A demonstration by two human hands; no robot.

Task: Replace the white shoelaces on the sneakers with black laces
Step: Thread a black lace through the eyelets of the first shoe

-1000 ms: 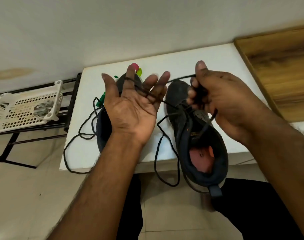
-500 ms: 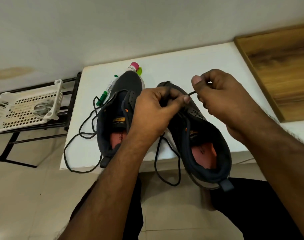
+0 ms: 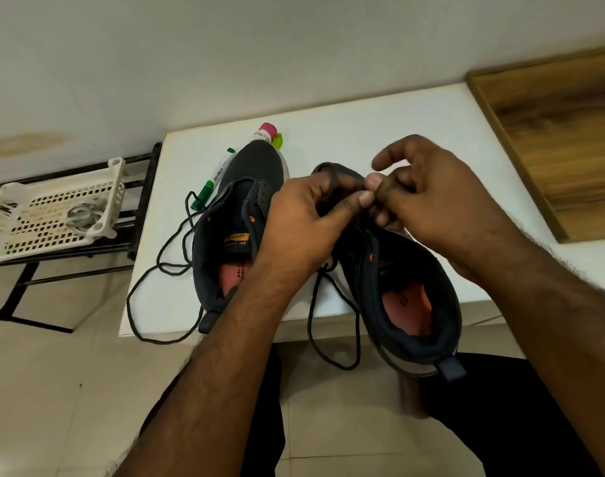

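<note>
head view, hands (image 3: 370,208) hiding right sneaker's (image 3: 407,297) eyelets, black lace (image 3: 332,325) grip unclear

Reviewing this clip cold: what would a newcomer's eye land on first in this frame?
Two hands meet at centre: the left hand and right hand pinch a black lace over the right sneaker, whose heel overhangs the white table. Beside it lies the left sneaker, with a loose black lace trailing off the table's edge. Behind stands out a green marker.

Left hand (image 3: 304,215) and right hand (image 3: 428,197) raised together, fingertips meeting, fingers curled
</note>
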